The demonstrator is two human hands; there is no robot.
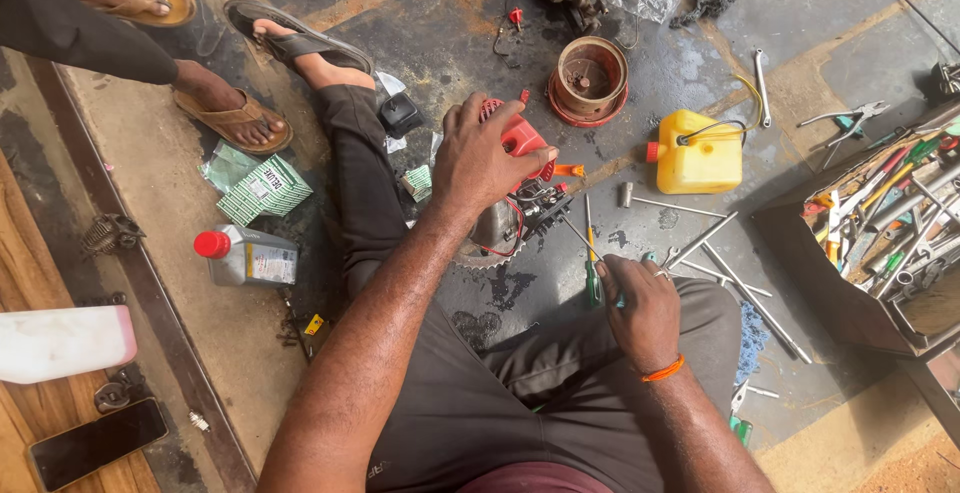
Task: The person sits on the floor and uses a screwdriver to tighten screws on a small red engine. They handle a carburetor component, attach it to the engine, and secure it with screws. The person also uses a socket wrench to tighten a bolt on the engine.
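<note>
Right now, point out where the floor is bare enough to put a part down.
Bare floor lies above the yellow jug, toward the top right corner, and between the grey oil bottle and the sandalled foot. It is crowded around the red engine part and between the loose rods and the toolbox.

A stained, oily grey concrete floor (480, 43) with rust-orange streaks lies in daylight. At nine o'clock runs a worn brown wooden board (30, 253); at five o'clock, sandy ground (900, 463).

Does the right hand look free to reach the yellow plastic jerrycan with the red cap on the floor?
Probably not right away: the right hand grips a green-handled screwdriver. The path to the yellow jerrycan crosses only loose metal rods.
</note>
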